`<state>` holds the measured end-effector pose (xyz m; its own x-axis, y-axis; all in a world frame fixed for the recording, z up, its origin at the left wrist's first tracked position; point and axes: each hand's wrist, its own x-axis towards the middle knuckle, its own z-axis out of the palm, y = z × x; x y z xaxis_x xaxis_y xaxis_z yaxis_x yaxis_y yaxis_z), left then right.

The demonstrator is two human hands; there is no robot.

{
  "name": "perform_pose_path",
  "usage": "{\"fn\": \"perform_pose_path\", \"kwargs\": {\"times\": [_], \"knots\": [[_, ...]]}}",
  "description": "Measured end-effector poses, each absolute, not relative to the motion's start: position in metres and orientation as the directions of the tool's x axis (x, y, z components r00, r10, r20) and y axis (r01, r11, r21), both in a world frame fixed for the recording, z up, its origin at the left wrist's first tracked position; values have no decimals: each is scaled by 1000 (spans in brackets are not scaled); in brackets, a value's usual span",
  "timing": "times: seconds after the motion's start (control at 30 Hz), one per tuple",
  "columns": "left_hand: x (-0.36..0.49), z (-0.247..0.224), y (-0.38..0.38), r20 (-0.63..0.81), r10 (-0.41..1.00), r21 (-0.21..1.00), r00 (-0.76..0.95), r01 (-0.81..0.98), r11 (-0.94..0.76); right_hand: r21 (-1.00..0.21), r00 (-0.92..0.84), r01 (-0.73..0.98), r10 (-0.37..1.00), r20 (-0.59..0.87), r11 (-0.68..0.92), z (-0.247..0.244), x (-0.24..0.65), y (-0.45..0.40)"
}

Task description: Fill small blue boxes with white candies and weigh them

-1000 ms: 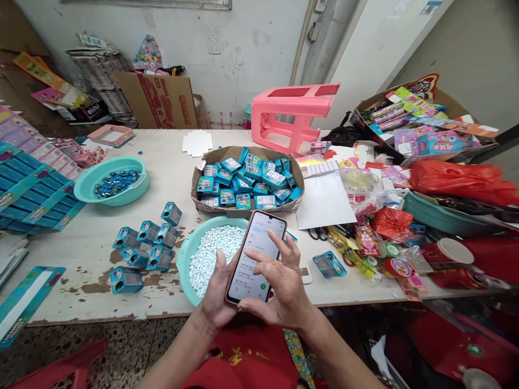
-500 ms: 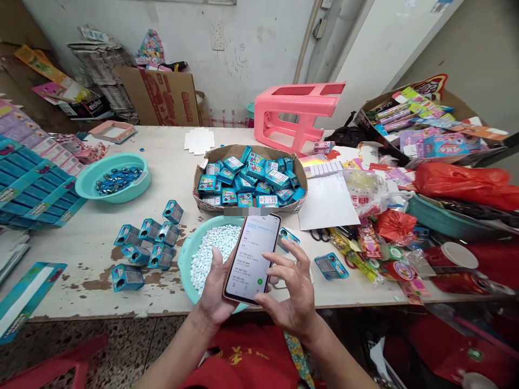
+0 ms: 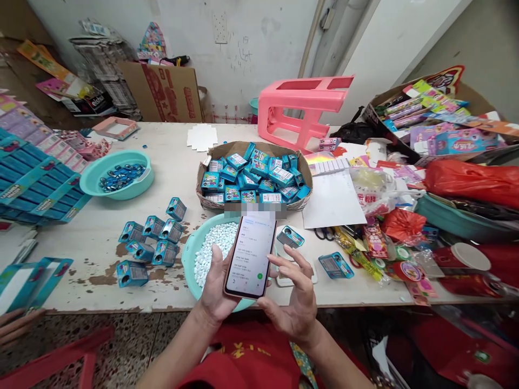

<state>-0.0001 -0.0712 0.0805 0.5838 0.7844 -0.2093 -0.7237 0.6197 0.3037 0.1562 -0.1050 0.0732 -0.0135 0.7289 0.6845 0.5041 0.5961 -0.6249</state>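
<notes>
A lit smartphone (image 3: 249, 256) showing a list lies in my left hand (image 3: 217, 286), whose fingers wrap its left side. My right hand (image 3: 294, 292) hovers at the phone's right edge, fingers spread and slightly curled, with nothing held. Beneath the phone a turquoise basin (image 3: 190, 254) holds small white pellets (image 3: 206, 256). Several small blue boxes (image 3: 133, 273) stand to the left of the basin, and two more, one of them a blue box (image 3: 335, 265), lie to the right. Behind the phone, a cardboard tray (image 3: 203, 199) is heaped with similar blue boxes (image 3: 259, 172).
At the left are a basin (image 3: 87, 175) of shiny blue pieces and stacked display boxes (image 3: 32, 183). Another person's hand (image 3: 18, 327) shows at the lower left. A pink stool (image 3: 267, 116) lies behind the tray. Packets, scissors (image 3: 324, 233) and a red cup (image 3: 458, 256) crowd the right.
My right hand's fingers have drawn slightly away from the phone screen. Another person's hand and a second flat blue piece have appeared at the lower left. The view has shifted slightly.
</notes>
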Motion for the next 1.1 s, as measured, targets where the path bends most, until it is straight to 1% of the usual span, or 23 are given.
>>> {"fn": "perform_pose_path", "kwargs": {"times": [0.17,0.83,1.0,1.1], "knots": [[-1,79,-69,-253,794,281,553,-744,607,-618,-46,486,724,688,618,72,153,-107],[2,78,-70,-228,802,282,552,-751,597,-601,-100,512,737,668,614,71,155,-112],[3,80,-70,-253,802,293,542,-747,597,-607,-102,516,747,657,605,67,157,-119],[4,81,-70,-242,801,289,547,-748,598,-603,-106,522,747,657,604,64,156,-125]]}}
